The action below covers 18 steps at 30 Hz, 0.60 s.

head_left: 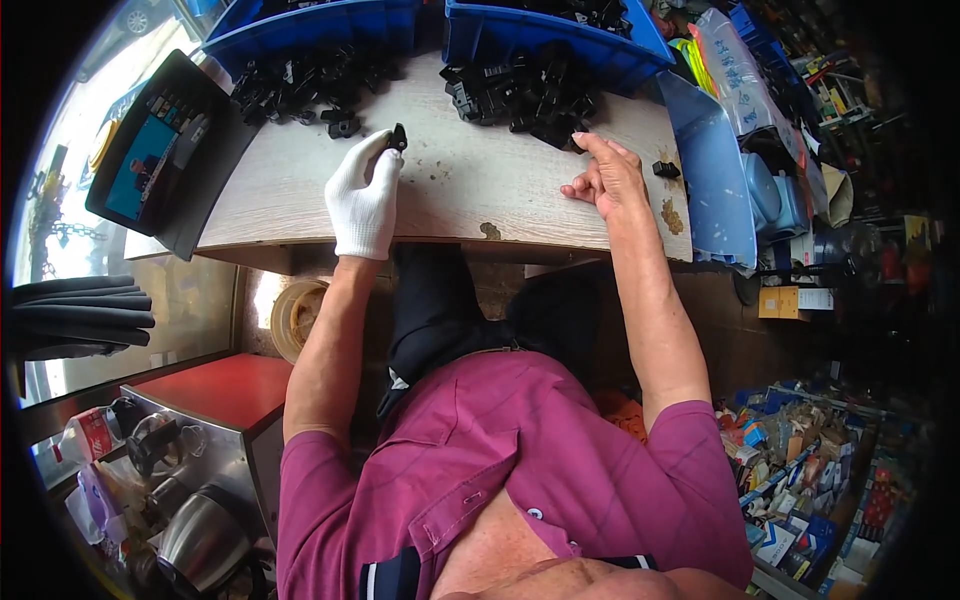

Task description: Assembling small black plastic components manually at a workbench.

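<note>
My left hand [362, 195], in a white knitted glove, is closed around a small black plastic part [398, 136] that sticks up between thumb and fingers. My right hand [608, 176] is bare and hovers at the near right edge of a pile of black plastic parts [510, 98]. Its index finger reaches to the pile's rim, and the other fingers are loosely bent and apart, with nothing visible in them. A second heap of black parts [300, 85] lies beyond my left hand. One loose black piece [666, 169] sits right of my right hand.
Two blue bins [325, 32] [560, 42] holding black parts stand along the table's far side. A tablet in a dark case [150, 160] leans at the left, playing video. A blue panel [708, 170] borders the worn table [470, 200] on the right.
</note>
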Each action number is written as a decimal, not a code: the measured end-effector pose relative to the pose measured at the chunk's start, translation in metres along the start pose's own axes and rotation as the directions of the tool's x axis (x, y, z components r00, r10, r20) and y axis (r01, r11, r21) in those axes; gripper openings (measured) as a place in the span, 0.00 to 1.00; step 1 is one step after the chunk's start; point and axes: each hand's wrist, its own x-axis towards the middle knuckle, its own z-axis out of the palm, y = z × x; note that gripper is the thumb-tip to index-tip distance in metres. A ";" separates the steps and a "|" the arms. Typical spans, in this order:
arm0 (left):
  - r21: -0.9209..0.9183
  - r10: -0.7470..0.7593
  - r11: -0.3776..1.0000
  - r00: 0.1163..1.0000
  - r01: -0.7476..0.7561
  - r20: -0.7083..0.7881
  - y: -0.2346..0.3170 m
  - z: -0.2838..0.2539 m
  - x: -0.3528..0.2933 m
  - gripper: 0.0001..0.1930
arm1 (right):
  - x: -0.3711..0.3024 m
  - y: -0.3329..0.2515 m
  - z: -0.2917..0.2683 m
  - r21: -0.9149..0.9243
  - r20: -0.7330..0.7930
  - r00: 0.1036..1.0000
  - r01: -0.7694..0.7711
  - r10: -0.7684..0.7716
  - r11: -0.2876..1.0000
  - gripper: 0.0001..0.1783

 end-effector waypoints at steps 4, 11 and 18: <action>-0.283 -0.240 0.918 0.958 0.277 0.157 0.018 0.054 -0.012 0.16 | -0.010 0.011 0.000 0.053 0.065 0.996 0.050 -0.054 0.997 0.15; -0.394 -0.329 0.814 0.898 0.427 0.293 -0.001 0.124 -0.009 0.17 | -0.025 0.044 0.028 0.046 0.257 0.925 0.278 -0.280 0.960 0.09; -0.244 -0.227 0.920 0.923 0.308 0.311 0.014 0.113 -0.006 0.15 | -0.023 0.043 0.028 -0.026 0.191 0.945 0.275 -0.265 0.961 0.20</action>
